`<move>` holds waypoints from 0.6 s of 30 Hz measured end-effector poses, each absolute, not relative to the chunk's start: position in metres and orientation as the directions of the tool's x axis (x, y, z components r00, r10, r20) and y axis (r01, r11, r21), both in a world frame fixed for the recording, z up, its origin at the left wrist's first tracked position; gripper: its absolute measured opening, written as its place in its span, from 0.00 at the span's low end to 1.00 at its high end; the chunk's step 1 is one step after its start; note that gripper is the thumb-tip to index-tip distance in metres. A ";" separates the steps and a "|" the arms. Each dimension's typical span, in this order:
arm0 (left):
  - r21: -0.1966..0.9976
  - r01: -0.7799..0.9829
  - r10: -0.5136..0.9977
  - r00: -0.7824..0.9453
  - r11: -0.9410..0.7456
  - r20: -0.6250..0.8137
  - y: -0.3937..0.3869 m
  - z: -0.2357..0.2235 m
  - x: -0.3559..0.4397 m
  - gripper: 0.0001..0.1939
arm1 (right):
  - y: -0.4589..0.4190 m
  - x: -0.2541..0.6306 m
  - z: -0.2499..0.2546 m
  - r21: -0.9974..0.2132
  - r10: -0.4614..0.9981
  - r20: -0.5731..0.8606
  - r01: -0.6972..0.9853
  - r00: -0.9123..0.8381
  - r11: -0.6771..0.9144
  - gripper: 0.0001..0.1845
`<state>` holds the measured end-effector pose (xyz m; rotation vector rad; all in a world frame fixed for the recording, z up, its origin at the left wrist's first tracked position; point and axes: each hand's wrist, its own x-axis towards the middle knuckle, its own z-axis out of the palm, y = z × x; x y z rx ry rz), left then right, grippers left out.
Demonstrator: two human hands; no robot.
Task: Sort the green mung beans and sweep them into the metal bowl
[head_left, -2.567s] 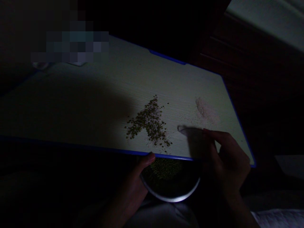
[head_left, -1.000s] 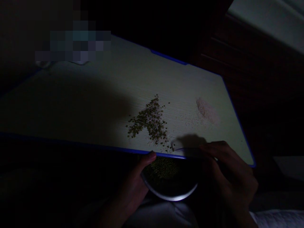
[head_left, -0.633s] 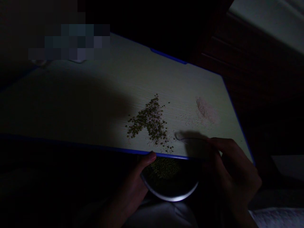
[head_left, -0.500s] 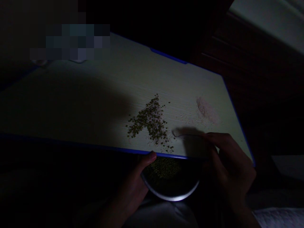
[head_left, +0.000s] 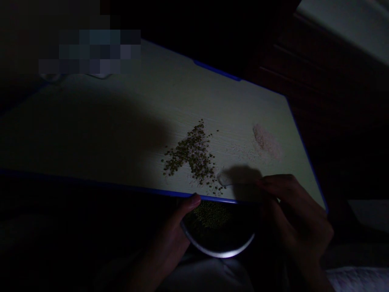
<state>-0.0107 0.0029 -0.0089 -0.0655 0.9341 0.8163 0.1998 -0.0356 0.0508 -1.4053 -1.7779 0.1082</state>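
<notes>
My right hand (head_left: 299, 215) pinches the handle of a spoon (head_left: 224, 179), whose head rests low at the table's near edge, just right of some green beans. Those small green beans (head_left: 193, 152), apparently mung beans, lie spread over the pale tabletop, mixed with white grains. Below the table edge, my left hand (head_left: 174, 235) grips a metal bowl (head_left: 225, 254) by its left side, thumb up at the blue edging. More green beans (head_left: 214, 215) fill part of the bowl. A separate heap of whitish grains, like rice (head_left: 266, 142), sits to the right.
The pale table (head_left: 243, 105) has blue edging and a shadow over its left part. Pixelated shapes blur the far left corner. Dark wooden furniture (head_left: 328, 105) stands beyond the right side. The scene is very dim.
The spoon has shifted slightly down and left, closer to the near edge. My right hand has lowered a little with it; my left hand and the bowl stay put.
</notes>
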 end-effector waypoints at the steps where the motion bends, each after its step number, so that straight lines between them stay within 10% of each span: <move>1: 0.291 -0.650 0.605 0.328 0.702 -0.726 0.003 -0.009 -0.011 0.32 | -0.037 0.200 0.051 -0.534 0.837 0.548 0.767 -0.008 0.356 0.17; 18: 0.303 -0.618 0.597 0.348 0.726 -0.723 0.003 -0.006 -0.011 0.22 | -0.035 0.207 0.049 -0.610 0.873 0.487 0.701 -0.038 0.370 0.18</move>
